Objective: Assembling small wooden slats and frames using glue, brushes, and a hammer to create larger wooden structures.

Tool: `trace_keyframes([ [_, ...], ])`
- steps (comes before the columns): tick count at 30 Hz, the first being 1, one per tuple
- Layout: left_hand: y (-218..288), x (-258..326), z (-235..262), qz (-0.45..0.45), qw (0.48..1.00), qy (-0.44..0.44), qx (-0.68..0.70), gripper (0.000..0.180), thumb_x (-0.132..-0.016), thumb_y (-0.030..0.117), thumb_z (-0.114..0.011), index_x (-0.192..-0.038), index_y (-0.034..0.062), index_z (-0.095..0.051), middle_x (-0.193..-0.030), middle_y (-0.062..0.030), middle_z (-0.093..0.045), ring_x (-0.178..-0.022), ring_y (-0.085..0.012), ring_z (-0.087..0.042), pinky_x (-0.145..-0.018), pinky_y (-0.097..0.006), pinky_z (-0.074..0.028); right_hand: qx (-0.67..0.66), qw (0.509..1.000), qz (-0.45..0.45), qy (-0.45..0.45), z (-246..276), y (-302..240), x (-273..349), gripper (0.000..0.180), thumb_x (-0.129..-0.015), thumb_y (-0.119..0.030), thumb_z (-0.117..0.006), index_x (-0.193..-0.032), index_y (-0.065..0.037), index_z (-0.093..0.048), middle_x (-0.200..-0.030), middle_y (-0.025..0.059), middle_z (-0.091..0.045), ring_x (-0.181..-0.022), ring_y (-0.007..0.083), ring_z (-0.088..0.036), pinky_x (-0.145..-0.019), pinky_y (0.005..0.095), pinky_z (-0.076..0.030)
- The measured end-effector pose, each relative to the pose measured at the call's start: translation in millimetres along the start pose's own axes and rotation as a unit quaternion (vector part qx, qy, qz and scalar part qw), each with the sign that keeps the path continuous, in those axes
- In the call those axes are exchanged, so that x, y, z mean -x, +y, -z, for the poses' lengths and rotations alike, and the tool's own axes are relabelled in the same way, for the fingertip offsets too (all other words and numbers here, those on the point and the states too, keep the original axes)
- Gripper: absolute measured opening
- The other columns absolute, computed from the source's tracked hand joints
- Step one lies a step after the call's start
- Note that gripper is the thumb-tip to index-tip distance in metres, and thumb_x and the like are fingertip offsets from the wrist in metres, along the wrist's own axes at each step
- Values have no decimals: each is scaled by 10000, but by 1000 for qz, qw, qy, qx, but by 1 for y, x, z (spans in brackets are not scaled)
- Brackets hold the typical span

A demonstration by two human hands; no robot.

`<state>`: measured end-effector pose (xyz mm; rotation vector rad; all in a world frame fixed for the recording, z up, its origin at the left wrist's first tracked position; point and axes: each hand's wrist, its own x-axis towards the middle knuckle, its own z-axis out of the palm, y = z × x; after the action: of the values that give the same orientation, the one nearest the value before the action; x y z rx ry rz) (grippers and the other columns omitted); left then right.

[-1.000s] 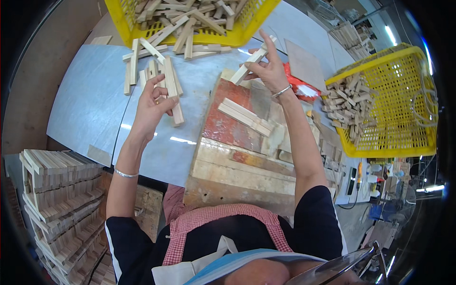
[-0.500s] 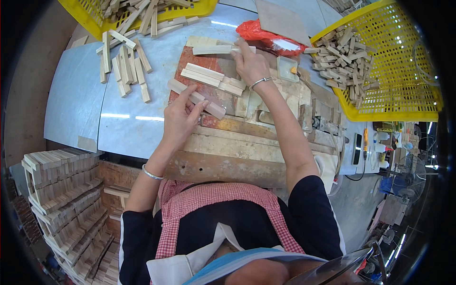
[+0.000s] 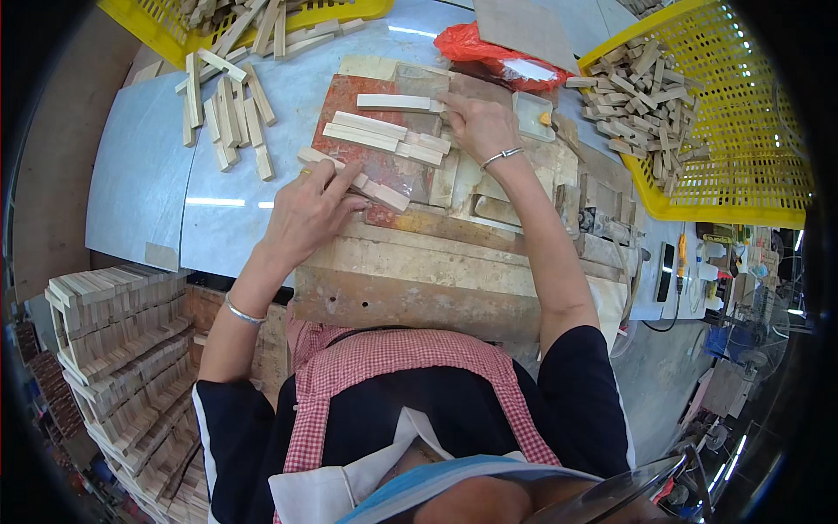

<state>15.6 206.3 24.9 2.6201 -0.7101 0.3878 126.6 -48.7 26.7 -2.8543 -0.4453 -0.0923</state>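
Note:
On a worn, red-stained work board [image 3: 349, 98], several short pale wooden sticks lie side by side. My left hand [image 3: 310, 205] holds the nearest wooden stick [image 3: 384, 194], fingers on its far side and thumb on the near side. At the far side, my right hand [image 3: 484, 129] has its fingertips closed at the right end of another wooden stick [image 3: 393, 103]. Between my hands lies a pair of wooden sticks [image 3: 371, 134], touching each other, their right ends cut narrower. The undersides of both hands are hidden.
Loose sticks [image 3: 229, 122] lie on the pale table [image 3: 135, 188] at left. A yellow basket [image 3: 375, 9] stands far left, another yellow basket [image 3: 724, 210] with sticks at right. A red plastic bag [image 3: 467, 48] lies behind. Stacked sticks [image 3: 131, 349] stand lower left.
My left hand has shifted left and nearer along its stick, turning more palm-down. My right hand has slid right to the end of the far stick, which now lies flatter on the board.

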Motion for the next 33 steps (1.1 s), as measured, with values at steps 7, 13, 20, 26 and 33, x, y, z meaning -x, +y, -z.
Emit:
trace_keyframes([
  [7, -6, -15, -8, -58, 997, 49, -29, 339, -732, 99, -691, -1067, 90, -644, -813, -37, -509, -731, -210, -540, -592, -321, -458, -2, 986, 140, 93, -5, 6, -8, 227, -817, -289, -636, -1005, -187, -710, -928, 55, -605, -960, 251, -543, -823, 382, -437],
  [13, -3, -39, -34, -99, 990, 102, -5, 279, -696, 76, -664, -965, 44, -597, -848, -66, -521, -765, -233, -537, -670, -336, -454, -101, 979, 169, 51, -9, 9, -16, 196, -838, -241, -615, -987, -166, -717, -931, 50, -600, -975, 247, -526, -829, 387, -425],
  [20, -12, -35, -24, -51, 990, 122, 56, 247, -739, 114, -679, -948, 46, -567, -853, -94, -525, -808, -261, -550, -688, -366, -467, -171, 968, 180, -31, 3, -2, -25, 197, -841, -184, -607, -997, -112, -704, -918, 100, -622, -928, 282, -549, -866, 375, -425],
  [26, -145, -35, 19, 116, 971, 208, -15, 292, -760, -24, -574, -1036, 68, -583, -980, -132, -559, -884, -335, -581, -752, -397, -491, -149, 966, 192, -88, 3, -77, -78, 235, -861, -185, -567, -1053, -110, -680, -941, 131, -634, -894, 286, -584, -824, 372, -455],
  [33, -271, -56, 31, 89, 958, 50, -269, 446, -725, -19, -578, -1152, 107, -556, -1191, -89, -527, -1116, -280, -511, -875, -384, -449, -75, 947, 254, -180, -62, -185, -126, 360, -842, -144, -507, -1169, -238, -626, -891, 129, -612, -910, 293, -610, -819, 399, -480],
])
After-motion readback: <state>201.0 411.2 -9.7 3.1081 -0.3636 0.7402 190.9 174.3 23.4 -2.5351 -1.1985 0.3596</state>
